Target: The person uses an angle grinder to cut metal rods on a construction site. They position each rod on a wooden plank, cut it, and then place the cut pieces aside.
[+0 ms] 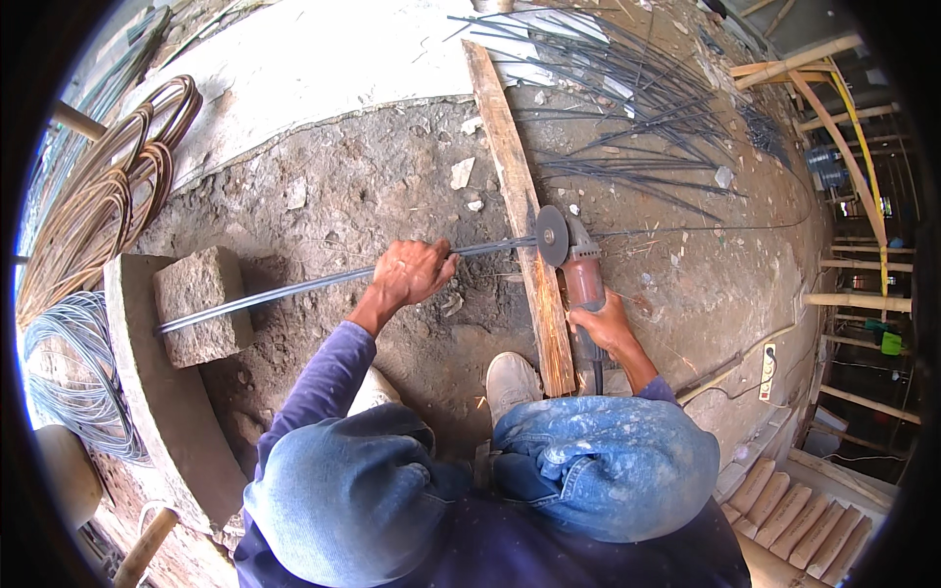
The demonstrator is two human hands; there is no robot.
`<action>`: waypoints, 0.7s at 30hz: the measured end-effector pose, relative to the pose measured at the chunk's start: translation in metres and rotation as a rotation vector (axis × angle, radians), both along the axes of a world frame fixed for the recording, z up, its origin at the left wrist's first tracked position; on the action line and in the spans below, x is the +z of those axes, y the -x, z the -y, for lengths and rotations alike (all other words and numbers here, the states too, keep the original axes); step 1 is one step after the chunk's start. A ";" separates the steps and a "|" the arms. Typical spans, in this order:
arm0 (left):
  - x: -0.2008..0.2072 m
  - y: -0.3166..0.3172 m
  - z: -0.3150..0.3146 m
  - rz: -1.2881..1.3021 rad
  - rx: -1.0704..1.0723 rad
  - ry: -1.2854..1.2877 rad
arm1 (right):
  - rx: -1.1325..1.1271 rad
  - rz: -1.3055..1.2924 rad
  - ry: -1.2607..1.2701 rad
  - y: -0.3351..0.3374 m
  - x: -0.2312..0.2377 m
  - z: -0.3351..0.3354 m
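Observation:
My left hand (412, 269) is closed around a thin bundle of grey steel rods (304, 285). The rods run from a rough concrete block (201, 304) on the left to a wooden plank (505, 157), where their right end meets a cutting disc (553, 235). That disc belongs to an angle grinder (585, 282), whose body is gripped by my right hand (608, 326). Orange sparks (557, 365) spray down along the plank toward my shoe (512, 380). Exactly how deep the disc sits in the rods cannot be made out.
Cut rods (637, 127) lie scattered at the far right. Bent rebar (127, 186) and a wire coil (78, 372) lie left, beyond a concrete beam (162, 382). A power strip (767, 372) with a cable is on the right, above stacked bricks (799, 519). Bamboo poles (858, 303) edge the right side.

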State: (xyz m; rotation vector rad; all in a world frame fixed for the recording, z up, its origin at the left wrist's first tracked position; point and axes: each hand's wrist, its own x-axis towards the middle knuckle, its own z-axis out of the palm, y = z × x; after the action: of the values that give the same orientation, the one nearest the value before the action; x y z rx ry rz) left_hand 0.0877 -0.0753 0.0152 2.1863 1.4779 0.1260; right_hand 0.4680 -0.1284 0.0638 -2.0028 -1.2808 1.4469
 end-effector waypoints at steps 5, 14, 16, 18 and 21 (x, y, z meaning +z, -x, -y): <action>-0.007 0.001 0.001 0.039 -0.006 -0.085 | -0.004 0.004 0.039 -0.001 0.002 0.000; -0.006 0.004 0.001 0.076 -0.004 -0.052 | 0.032 0.014 -0.015 -0.006 -0.002 0.004; -0.006 0.004 0.000 0.067 -0.002 -0.009 | 0.027 -0.018 0.000 -0.007 -0.002 0.005; -0.007 0.004 -0.001 0.097 0.018 0.010 | 0.024 -0.028 0.013 -0.008 -0.002 0.006; -0.009 0.006 -0.003 0.182 0.053 0.030 | 0.020 -0.023 0.013 -0.007 -0.001 0.007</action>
State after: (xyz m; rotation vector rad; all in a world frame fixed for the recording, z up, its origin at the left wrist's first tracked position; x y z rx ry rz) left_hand 0.0820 -0.0723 0.0061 2.0531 1.4264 0.3103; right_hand 0.4754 -0.1350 0.0624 -1.9816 -1.2890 1.4865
